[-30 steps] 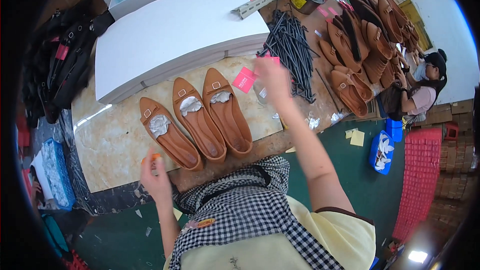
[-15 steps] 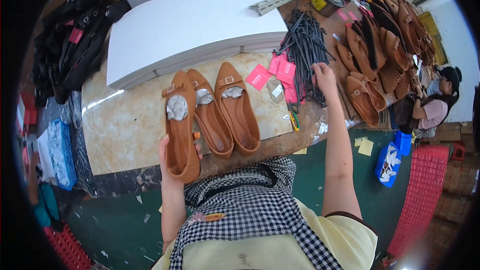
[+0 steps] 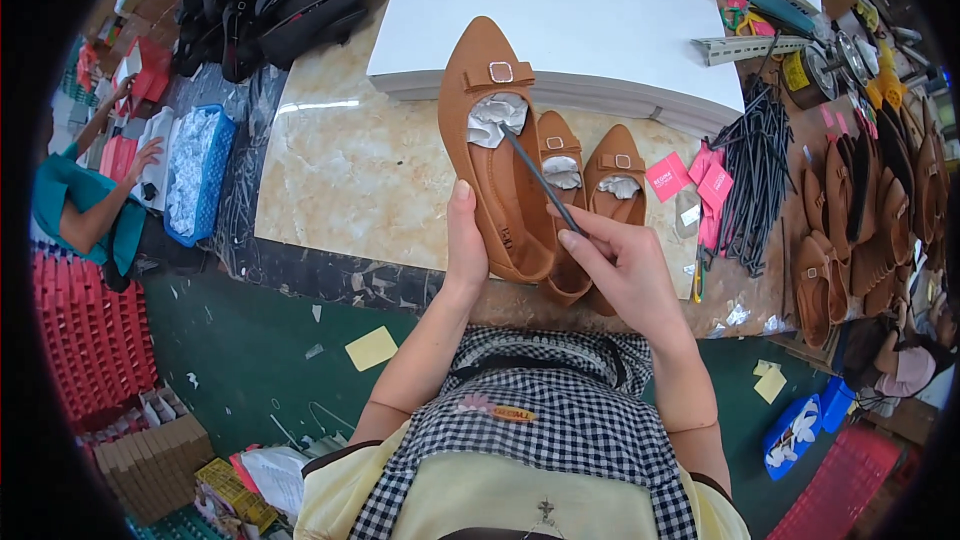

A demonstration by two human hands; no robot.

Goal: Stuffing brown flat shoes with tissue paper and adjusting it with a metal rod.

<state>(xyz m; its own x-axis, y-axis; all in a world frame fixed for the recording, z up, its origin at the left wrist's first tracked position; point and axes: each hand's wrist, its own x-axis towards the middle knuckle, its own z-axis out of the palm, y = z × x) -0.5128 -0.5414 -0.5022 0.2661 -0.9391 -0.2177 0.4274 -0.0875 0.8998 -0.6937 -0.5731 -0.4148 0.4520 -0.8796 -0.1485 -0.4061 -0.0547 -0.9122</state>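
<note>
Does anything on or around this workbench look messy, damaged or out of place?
Nothing looks damaged. The left hand holds a tan flat shoe and the right hand pokes a thin dark rod into its paper stuffing. Only paper scraps litter the green floor.

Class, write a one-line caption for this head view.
Left hand holds a tan shoe; right hand pokes a thin rod inside.
</note>
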